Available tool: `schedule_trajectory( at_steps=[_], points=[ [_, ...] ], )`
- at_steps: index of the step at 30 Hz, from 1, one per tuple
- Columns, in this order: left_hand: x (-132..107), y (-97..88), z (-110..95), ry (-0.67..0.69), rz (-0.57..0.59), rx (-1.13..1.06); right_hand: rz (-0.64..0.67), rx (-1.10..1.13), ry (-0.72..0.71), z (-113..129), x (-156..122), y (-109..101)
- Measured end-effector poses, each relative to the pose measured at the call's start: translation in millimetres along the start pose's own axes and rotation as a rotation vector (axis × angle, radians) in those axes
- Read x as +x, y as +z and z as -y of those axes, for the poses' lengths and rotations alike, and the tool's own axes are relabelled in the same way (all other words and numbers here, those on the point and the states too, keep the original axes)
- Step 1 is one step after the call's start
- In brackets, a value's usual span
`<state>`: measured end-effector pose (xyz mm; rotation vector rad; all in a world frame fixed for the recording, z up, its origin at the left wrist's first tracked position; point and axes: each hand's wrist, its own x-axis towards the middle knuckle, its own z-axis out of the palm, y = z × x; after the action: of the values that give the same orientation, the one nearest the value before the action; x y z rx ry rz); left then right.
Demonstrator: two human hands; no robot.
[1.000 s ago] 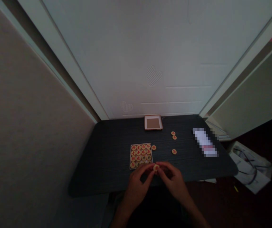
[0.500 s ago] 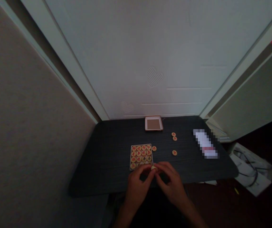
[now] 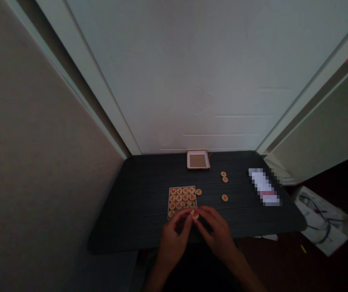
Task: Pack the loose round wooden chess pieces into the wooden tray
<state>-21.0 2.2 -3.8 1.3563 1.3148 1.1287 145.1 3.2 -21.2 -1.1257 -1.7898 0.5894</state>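
Between the fingertips of my left hand and my right hand is a round wooden Chinese chess piece with a red mark on its face. Both hands pinch it above the near right corner of a shallow square box. Rows of Chinese chess pieces, most with red characters and a few with black, lie in that box. My fingers hide part of its nearest row. One loose piece lies against the box's right side.
A shallow lid-like tray stands at the table's back edge. Three more pieces lie to the right, two touching and one apart. A blurred-out flat object rests near the right end of the dark table.
The piece has turned in my fingers, so its red-marked face now shows. Both hands have shifted slightly left, over the box's corner.
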Motion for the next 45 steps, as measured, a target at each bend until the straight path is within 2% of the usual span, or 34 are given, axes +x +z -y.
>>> schedule_trajectory(
  at_steps=[4, 7, 13, 19, 24, 28, 34, 39, 45],
  points=[
    [0, -3.7, 4, -0.011, -0.012, -0.013, 0.048, -0.029, -0.056, -1, 5, 2],
    [0, -9.3, 8, 0.020, -0.026, 0.072, 0.056, -0.047, -0.089, -5, 9, 5],
    [11, -33.8, 20, 0.176, -0.221, 0.348, 0.072, -0.128, -0.070, -21, 23, 13],
    [22, -53.6, 44, 0.260, -0.321, 0.433, 0.175, -0.240, -0.055, -21, 37, 18],
    [25, -56.6, 56, 0.267, -0.369, 0.416, 0.208, -0.303, -0.066, -21, 41, 24],
    [26, -57.6, 56, 0.260, -0.362, 0.407, 0.234, -0.336, -0.062, -25, 42, 28],
    [26, -57.9, 56, 0.265, -0.360, 0.406, 0.197, -0.310, -0.056, -22, 42, 28],
    [25, -58.5, 57, 0.269, -0.369, 0.408, 0.087, -0.271, -0.013, -27, 40, 14],
    [20, -54.6, 47, 0.240, -0.380, 0.400, -0.171, -0.429, 0.148, -67, 20, -38]
  ],
)
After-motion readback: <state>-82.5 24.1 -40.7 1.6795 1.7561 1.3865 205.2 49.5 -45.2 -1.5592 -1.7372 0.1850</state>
